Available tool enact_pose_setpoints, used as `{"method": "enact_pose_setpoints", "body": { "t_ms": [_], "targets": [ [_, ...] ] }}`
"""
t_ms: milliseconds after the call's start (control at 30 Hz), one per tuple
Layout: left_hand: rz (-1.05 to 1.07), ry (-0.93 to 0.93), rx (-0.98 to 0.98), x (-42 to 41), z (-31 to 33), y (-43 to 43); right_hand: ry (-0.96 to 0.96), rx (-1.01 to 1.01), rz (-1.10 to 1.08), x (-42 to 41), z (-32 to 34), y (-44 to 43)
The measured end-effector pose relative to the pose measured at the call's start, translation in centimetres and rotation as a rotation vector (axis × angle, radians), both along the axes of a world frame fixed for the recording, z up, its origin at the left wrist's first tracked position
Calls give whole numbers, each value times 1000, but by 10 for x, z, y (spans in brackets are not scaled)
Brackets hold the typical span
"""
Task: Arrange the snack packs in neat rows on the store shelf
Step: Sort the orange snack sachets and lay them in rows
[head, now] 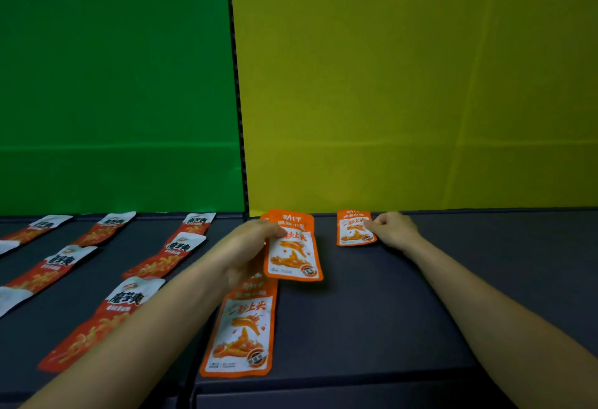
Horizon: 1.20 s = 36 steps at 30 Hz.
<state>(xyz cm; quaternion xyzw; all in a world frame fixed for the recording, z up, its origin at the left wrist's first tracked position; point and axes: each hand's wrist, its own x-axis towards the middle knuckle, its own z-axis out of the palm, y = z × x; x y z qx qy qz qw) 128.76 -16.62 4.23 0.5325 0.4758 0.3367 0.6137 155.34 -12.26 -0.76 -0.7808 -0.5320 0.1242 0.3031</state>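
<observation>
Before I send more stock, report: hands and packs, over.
Left grip holds stacked orange foil snack packs. Right grip pinches one orange pack at the dark shelf rear. Another orange pack lies flat near the front. Red-and-white packs rowed left.

Shop-type setup, prob. staged: dark flat shelf (404, 311) held identical retail snacks in rows, red packs (168, 255) at left, orange packs (241, 331) at right, w/ plain green sheet (113, 85) & creased yellow sheet (404, 85) behind.

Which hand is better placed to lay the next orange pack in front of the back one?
Probably the right hand: it pinches the back orange pack, right beside that spot, while the left hand grips the held packs.
</observation>
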Motion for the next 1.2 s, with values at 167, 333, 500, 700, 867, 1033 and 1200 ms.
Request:
{"method": "enact_pose_setpoints", "body": {
  "t_ms": [167,333,500,700,867,1033,1200],
  "targets": [
    [-108,49,48,29,-7,-5,-131,-47,9,9,0,5],
    [-138,116,61,56,-10,-12,-205,-42,29,8,0,8],
    [-124,210,97,77,-15,-15,-199,-15,59,12,0,10],
    [-55,160,116,102,-21,-16,-66,65,123,31,22,-22],
    [19,370,262,116,-35,-8,-184,121,193,31,32,-88],
    [-48,768,445,118,-36,-5,-145,172,260,23,27,-147],
    [-43,910,507,116,-43,-3,-97,222,277,14,20,-169]
  ]
}}
